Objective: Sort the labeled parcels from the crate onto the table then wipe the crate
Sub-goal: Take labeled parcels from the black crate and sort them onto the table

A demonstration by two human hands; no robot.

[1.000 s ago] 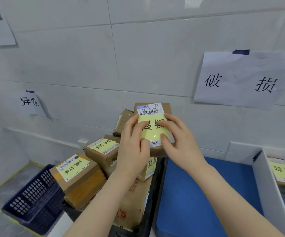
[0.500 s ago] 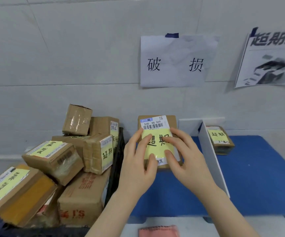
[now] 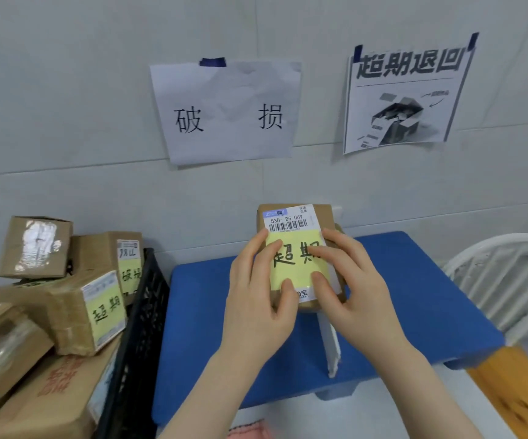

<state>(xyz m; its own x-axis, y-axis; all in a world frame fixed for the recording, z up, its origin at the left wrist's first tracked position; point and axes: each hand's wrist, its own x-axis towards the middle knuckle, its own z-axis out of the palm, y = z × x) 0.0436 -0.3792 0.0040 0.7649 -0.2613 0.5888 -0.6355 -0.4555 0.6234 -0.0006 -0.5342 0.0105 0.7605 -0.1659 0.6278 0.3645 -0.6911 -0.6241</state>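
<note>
Holds parcel [image 3: 297,218] above blue table [image 3: 414,299], just over white divider [image 3: 330,346]. Clasps it with left grip [image 3: 256,299] and right grip [image 3: 357,289], fingers curled onto its yellow note [image 3: 296,270]. Notes black crate [image 3: 142,312] at left, heaped with labelled boxes [image 3: 88,312].

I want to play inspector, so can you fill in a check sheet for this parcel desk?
Surface: blue table, white divider standing on it.
Job's things: parcel with yellow note, held over the table; black crate at left, more parcels piled in it.
Clutter: pink cloth at the near edge.
Hands: left hand and right hand both hold the parcel.
Cables: nothing seen.
Surroundings: two paper signs on the wall; white chair at right.
</note>
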